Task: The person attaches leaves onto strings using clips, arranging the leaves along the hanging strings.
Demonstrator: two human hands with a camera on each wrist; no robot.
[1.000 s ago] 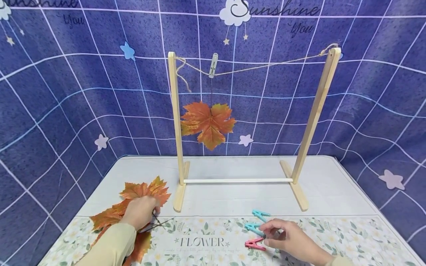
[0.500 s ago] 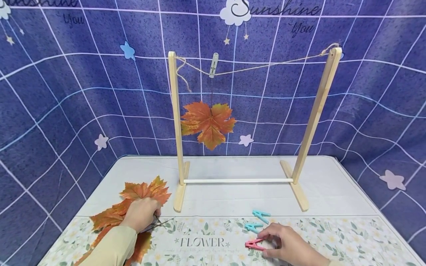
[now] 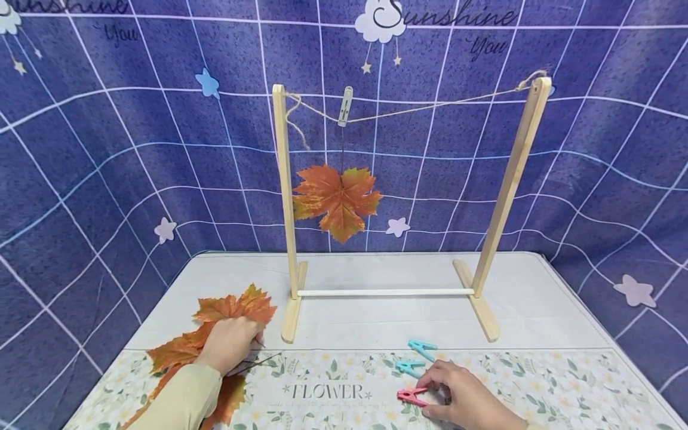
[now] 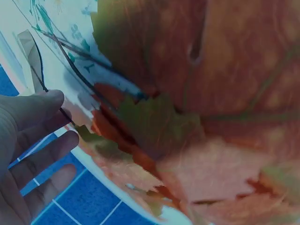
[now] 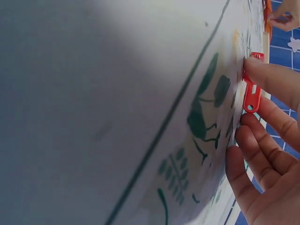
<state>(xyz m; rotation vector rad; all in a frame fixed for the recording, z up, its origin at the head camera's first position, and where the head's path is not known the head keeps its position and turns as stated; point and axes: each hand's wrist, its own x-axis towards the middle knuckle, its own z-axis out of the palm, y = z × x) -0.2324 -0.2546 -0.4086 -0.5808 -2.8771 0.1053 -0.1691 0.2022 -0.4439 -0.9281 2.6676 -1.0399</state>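
Note:
My left hand [image 3: 228,343] lies over a loose pile of orange artificial maple leaves [image 3: 236,306] at the table's left. In the left wrist view its thumb and index finger pinch a thin dark leaf stem [image 4: 67,117], the other fingers spread loosely. My right hand [image 3: 470,394] holds a red clothespin [image 3: 411,396] low over the floral cloth, thumb on one side and fingers on the other; the right wrist view shows the thumb against the red clothespin [image 5: 252,97]. Two blue clothespins [image 3: 421,348] lie just beyond it.
A wooden frame [image 3: 507,191] stands at the back with a slack twine [image 3: 430,106] between its posts. A grey clothespin [image 3: 346,107] on the twine holds one hanging maple leaf [image 3: 341,200]. A white crossbar [image 3: 384,292] joins the feet.
My right hand has come down from beside the blue clothespins, and its fingers have closed on the red clothespin. The left hand has shifted slightly right over the leaves, a stem now at its fingertips.

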